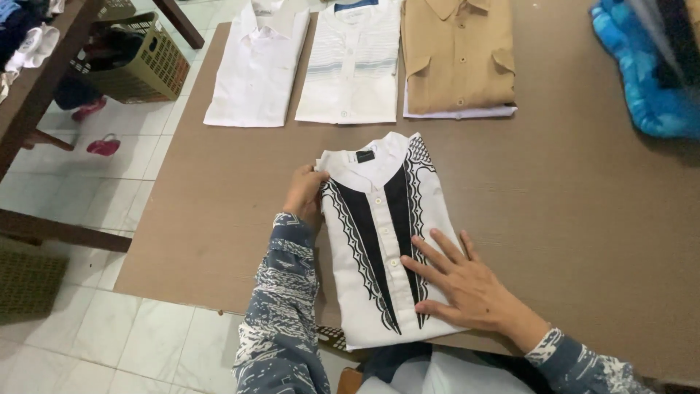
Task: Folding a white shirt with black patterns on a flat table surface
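Nearest to us, our patterned blue-and-white sleeves [281, 321] reach out over the near edge of the brown desk [583, 219]. We see a folded white shirt with black bands and a zigzag trim [379, 241] lying front-up at that near edge, collar pointing away from us. Our left hand [305, 193] curls around the shirt's left edge just below the collar, fingers tucked against the fabric there. Our right hand [467, 281] lies flat on the lower right of the shirt, fingers spread and pressing down beside the button line.

Going left to right beyond that, a woven basket [146, 62] stands on the tiled floor [109, 328] off the desk's left side, with pink sandals [102, 146] near it. Along the far side of the desk three folded shirts sit in a row: a plain white shirt [255, 69], a white shirt with pale stripes [354, 69] just beside it, then a tan shirt [456, 55]. A bright blue cloth [642, 80] lies at the far right.
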